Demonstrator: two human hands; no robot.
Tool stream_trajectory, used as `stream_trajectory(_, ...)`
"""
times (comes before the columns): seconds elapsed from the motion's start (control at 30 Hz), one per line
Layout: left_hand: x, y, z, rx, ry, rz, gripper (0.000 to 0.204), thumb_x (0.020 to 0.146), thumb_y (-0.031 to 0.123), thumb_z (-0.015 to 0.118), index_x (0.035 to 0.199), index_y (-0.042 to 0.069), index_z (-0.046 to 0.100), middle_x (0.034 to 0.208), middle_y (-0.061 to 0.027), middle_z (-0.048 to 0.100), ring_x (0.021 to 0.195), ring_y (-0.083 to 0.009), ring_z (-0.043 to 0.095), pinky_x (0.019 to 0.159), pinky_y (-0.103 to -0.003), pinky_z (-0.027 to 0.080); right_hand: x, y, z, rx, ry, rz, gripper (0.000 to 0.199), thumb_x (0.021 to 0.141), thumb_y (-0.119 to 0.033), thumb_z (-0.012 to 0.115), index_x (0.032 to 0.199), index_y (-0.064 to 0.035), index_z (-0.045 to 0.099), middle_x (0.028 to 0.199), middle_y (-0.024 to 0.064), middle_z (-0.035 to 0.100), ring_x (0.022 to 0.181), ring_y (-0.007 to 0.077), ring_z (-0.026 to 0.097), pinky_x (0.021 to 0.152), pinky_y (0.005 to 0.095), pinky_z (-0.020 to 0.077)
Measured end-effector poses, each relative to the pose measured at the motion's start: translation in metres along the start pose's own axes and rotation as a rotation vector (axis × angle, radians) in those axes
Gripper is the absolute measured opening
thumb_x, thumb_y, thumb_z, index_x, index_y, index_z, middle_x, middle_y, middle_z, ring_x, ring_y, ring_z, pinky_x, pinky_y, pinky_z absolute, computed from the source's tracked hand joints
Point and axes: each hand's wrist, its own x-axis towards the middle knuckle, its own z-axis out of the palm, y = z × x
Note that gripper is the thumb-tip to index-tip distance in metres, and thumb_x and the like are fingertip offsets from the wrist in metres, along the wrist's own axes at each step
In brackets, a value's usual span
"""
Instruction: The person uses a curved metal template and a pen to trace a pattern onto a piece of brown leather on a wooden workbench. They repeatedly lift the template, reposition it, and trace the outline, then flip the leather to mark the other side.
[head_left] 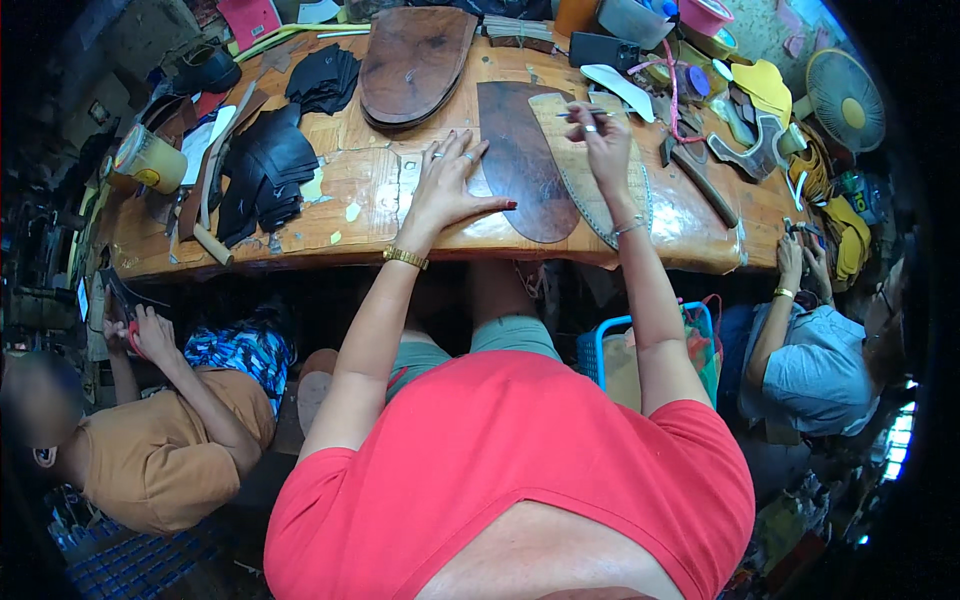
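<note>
A dark brown leather piece (pixel 525 165), long and rounded at its near end, lies flat on the wooden table in front of me. My left hand (pixel 450 185) is open, fingers spread on the tabletop at its left, with the thumb reaching onto the leather. Just to the right, a tan pattern piece (pixel 585 180) with a dotted curved edge partly covers the leather. Above this pattern my right hand (pixel 605 150) is closed around a slim pen (pixel 568 114). Whether the pen's tip touches anything, I cannot tell.
Brown leather pieces (pixel 415 70) are stacked at the back; black leather pieces (pixel 265 170) lie left. A hammer (pixel 705 187) rests right, near a fan (pixel 845 100). One co-worker (pixel 180 430) holds red-handled scissors at left; another (pixel 810 360) works at right.
</note>
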Motion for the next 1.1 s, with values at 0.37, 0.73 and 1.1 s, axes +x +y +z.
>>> stream_trajectory(0.37, 0.001, 0.001, 0.000, -0.003, -0.009, 0.009, 0.110, 0.054, 0.075, 0.069, 0.131, -0.001, 0.049, 0.139, -0.0267, 0.041, 0.134, -0.0390, 0.033, 0.112, -0.047, 0.019, -0.042, 0.040, -0.107, -0.965, 0.282, -0.015, 0.020, 0.084, -0.018, 0.064, 0.098, -0.0029, 0.065, 0.087, 0.0192, 0.065, 0.083, 0.0362, 0.061, 0.075, 0.0417, 0.0469)
stream_trajectory(0.73, 0.000, 0.001, 0.000, 0.037, -0.036, 0.006, 0.112, 0.053, 0.075, 0.069, 0.133, 0.000, 0.047, 0.140, -0.0267, 0.040, 0.135, -0.0387, 0.031, 0.113, -0.046, 0.019, -0.032, 0.022, -0.094, 0.002, 0.212, 0.353, 0.023, 0.070, 0.002, 0.075, 0.088, 0.0011, 0.060, 0.084, 0.0067, 0.063, 0.076, 0.0140, 0.060, 0.071, 0.0243, 0.0495)
stream_trajectory(1.1, 0.001, -0.001, -0.001, -0.103, -0.024, -0.048, 0.118, 0.053, 0.070, 0.075, 0.144, 0.007, 0.033, 0.142, -0.0156, 0.043, 0.136, -0.0298, 0.034, 0.112, -0.048, 0.017, -0.006, 0.016, -0.046, 0.169, 0.269, 0.012, 0.027, 0.072, 0.005, 0.072, 0.095, -0.0003, 0.060, 0.097, 0.0073, 0.061, 0.092, 0.0154, 0.057, 0.085, 0.0274, 0.0447)
